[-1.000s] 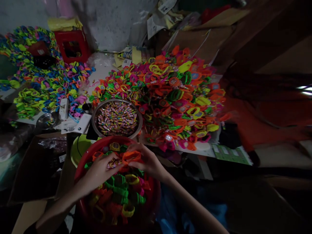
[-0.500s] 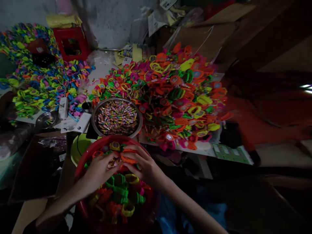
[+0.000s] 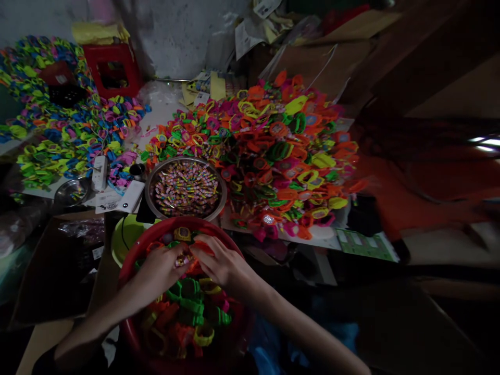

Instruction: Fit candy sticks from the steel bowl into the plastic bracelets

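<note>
Over a red tub [image 3: 128,265] full of colourful toy watches [image 3: 191,302], my two hands meet fingertip to fingertip. My left hand [image 3: 164,265] is closed on small wrapped candies [image 3: 182,259]. An orange toy watch [image 3: 205,247] is gripped in my right hand [image 3: 219,260], partly hidden under its curled fingers. Just behind the tub stands a steel bowl [image 3: 224,195] heaped with wrapped candies [image 3: 186,187].
A large pile of bright toy watches [image 3: 289,156] covers the table's right part; another pile [image 3: 58,140] lies left, around a red stool [image 3: 113,70]. A power strip [image 3: 100,173], white device [image 3: 133,197] and small metal bowl [image 3: 72,192] sit nearby. An open carton [image 3: 50,276] is at left.
My right hand has turned and its fingers have curled in closer to my left hand, covering more of the orange watch. The whole view has shifted slightly.
</note>
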